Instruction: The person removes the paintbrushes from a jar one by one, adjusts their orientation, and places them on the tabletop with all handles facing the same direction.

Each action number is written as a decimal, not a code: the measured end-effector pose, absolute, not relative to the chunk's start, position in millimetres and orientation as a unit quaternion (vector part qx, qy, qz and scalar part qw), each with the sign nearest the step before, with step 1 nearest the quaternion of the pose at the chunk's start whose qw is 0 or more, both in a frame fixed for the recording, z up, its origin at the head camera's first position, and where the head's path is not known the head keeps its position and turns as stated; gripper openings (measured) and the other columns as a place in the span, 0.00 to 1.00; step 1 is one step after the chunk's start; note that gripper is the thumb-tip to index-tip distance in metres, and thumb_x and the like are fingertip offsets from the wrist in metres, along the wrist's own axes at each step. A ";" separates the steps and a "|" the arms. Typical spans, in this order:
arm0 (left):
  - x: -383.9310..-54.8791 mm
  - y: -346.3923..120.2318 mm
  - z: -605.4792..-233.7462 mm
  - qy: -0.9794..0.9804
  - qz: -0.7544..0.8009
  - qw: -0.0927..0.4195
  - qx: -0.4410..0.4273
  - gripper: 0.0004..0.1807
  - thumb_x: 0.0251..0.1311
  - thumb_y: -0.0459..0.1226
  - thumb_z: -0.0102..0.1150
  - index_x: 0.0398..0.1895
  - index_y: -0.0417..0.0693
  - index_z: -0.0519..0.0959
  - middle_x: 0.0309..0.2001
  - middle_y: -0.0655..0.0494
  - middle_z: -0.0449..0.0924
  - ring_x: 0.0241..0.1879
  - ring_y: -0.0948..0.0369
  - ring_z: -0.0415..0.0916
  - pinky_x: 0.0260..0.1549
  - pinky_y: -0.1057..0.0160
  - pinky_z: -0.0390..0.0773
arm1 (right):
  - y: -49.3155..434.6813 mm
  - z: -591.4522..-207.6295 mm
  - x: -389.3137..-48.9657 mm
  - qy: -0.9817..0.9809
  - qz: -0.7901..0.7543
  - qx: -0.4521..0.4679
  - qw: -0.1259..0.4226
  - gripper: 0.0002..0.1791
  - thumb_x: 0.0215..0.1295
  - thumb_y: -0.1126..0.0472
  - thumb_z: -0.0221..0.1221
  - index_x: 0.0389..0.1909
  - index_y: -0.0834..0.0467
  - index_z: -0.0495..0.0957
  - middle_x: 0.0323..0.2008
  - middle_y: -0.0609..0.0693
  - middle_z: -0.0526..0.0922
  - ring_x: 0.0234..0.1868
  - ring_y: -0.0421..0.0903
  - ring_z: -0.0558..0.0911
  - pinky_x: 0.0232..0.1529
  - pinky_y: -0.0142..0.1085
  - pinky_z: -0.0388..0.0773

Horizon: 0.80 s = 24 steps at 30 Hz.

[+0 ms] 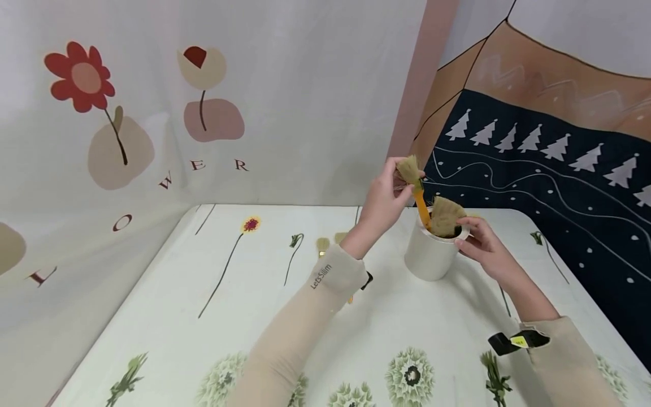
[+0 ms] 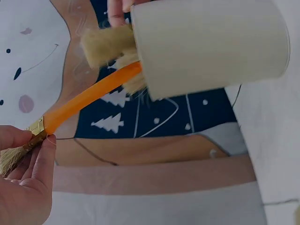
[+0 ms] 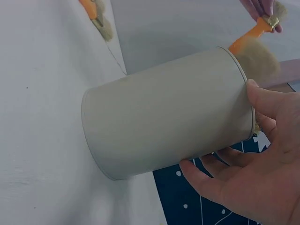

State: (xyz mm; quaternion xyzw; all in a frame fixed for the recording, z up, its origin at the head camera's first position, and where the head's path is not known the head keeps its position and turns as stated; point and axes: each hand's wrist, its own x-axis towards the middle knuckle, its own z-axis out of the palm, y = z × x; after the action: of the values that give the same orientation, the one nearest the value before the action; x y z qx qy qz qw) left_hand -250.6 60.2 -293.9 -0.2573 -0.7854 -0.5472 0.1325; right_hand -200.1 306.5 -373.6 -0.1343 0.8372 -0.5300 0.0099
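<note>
My left hand (image 1: 382, 198) pinches a paintbrush (image 1: 422, 209) near its metal ferrule, bristles up. The orange handle (image 2: 93, 96) slants down past the rim into a white cylindrical container (image 1: 429, 260), so its lower end is hidden. My right hand (image 1: 485, 249) holds that container at the rim, thumb on the near side; in the right wrist view its fingers (image 3: 201, 180) lie along the wall. Another brush with wide pale bristles (image 1: 446, 216) stands in the container, its handle out of sight. The container is upright on the table.
More brushes (image 1: 322, 246) lie on the table behind my left wrist, partly covered by the sleeve. The table has a white flower-printed cloth (image 1: 244, 316). Printed hangings stand behind it and to the right, one with white trees (image 1: 529, 138).
</note>
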 end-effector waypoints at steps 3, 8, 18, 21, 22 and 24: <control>-250.1 50.3 -288.0 -0.784 -0.547 0.145 -0.255 0.25 0.68 0.29 0.56 0.66 0.42 0.64 0.58 0.45 0.80 0.55 0.53 0.82 0.52 0.72 0.82 | 307.2 -374.3 -201.1 0.836 -0.531 -0.139 0.000 0.25 0.78 0.61 0.48 0.70 0.57 0.53 0.71 0.74 0.55 0.49 0.24 0.72 0.48 0.17 0.76; -250.6 32.4 -281.6 -0.775 -0.556 0.166 -0.251 0.25 0.68 0.28 0.56 0.66 0.40 0.63 0.59 0.43 0.78 0.54 0.52 0.82 0.51 0.70 0.83 | 306.9 -372.6 -200.9 0.835 -0.534 -0.131 0.006 0.31 0.78 0.60 0.50 0.74 0.57 0.46 0.73 0.75 0.51 0.57 0.35 0.71 0.48 0.16 0.76; -256.5 -7.9 -278.9 -0.763 -0.570 0.183 -0.245 0.26 0.68 0.29 0.57 0.67 0.41 0.63 0.59 0.44 0.78 0.55 0.52 0.82 0.51 0.63 0.85 | 305.5 -371.7 -200.6 0.826 -0.550 -0.125 0.009 0.38 0.77 0.60 0.51 0.76 0.55 0.38 0.74 0.74 0.49 0.57 0.29 0.67 0.48 0.14 0.74; -258.3 -21.4 -282.2 -0.761 -0.572 0.184 -0.243 0.27 0.68 0.29 0.57 0.67 0.41 0.64 0.59 0.43 0.78 0.55 0.51 0.82 0.51 0.61 0.85 | 305.3 -372.4 -200.5 0.820 -0.557 -0.132 0.005 0.37 0.77 0.61 0.51 0.76 0.56 0.38 0.73 0.76 0.49 0.53 0.23 0.67 0.48 0.14 0.75; -259.1 -26.0 -283.6 -0.761 -0.573 0.184 -0.241 0.26 0.68 0.28 0.57 0.67 0.41 0.64 0.59 0.43 0.78 0.55 0.51 0.82 0.51 0.61 0.85 | 305.3 -372.4 -200.3 0.819 -0.559 -0.134 0.004 0.37 0.77 0.62 0.50 0.76 0.56 0.38 0.73 0.76 0.49 0.53 0.22 0.68 0.48 0.15 0.75; -260.5 -34.7 -286.4 -0.762 -0.575 0.182 -0.237 0.26 0.67 0.28 0.57 0.67 0.41 0.64 0.59 0.42 0.78 0.54 0.50 0.82 0.51 0.59 0.85 | 305.5 -372.3 -199.9 0.816 -0.561 -0.136 0.002 0.37 0.77 0.62 0.50 0.76 0.55 0.38 0.73 0.76 0.49 0.53 0.22 0.68 0.48 0.15 0.75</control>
State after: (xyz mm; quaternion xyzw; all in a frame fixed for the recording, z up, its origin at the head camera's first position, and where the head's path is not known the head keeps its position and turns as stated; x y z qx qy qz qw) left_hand -260.5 -34.7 -286.4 -0.2366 -0.7616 -0.5751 0.1825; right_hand -199.9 305.5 -372.3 -0.1356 0.8163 -0.5614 0.0024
